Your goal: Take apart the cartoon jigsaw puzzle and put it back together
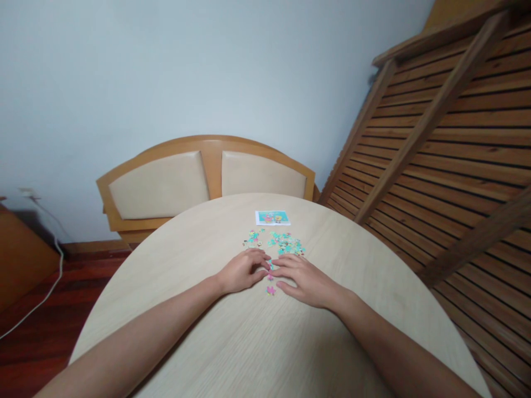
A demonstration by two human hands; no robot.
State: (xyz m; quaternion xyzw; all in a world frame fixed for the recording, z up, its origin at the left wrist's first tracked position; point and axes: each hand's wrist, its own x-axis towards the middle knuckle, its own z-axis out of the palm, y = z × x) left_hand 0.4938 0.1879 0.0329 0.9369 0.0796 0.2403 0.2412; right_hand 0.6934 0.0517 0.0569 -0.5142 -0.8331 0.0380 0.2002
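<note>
Small pink and teal jigsaw puzzle pieces lie on the table between my two hands, partly covered by the fingertips. My left hand rests at their left side, fingers curved and thumb held apart. From the right, my right hand reaches in with fingers stretched out and thumb spread, its fingertips at the same pieces. Whether the fingertips press on them I cannot tell. Nearer to me lies a single pink puzzle piece. Beyond the hands are a loose pile of teal pieces and a smaller mixed cluster.
A card with a colourful cartoon picture lies behind the pieces on the round pale wooden table. A padded wooden headboard stands against the wall. Wooden slats lean at the right; a white cable hangs at the left.
</note>
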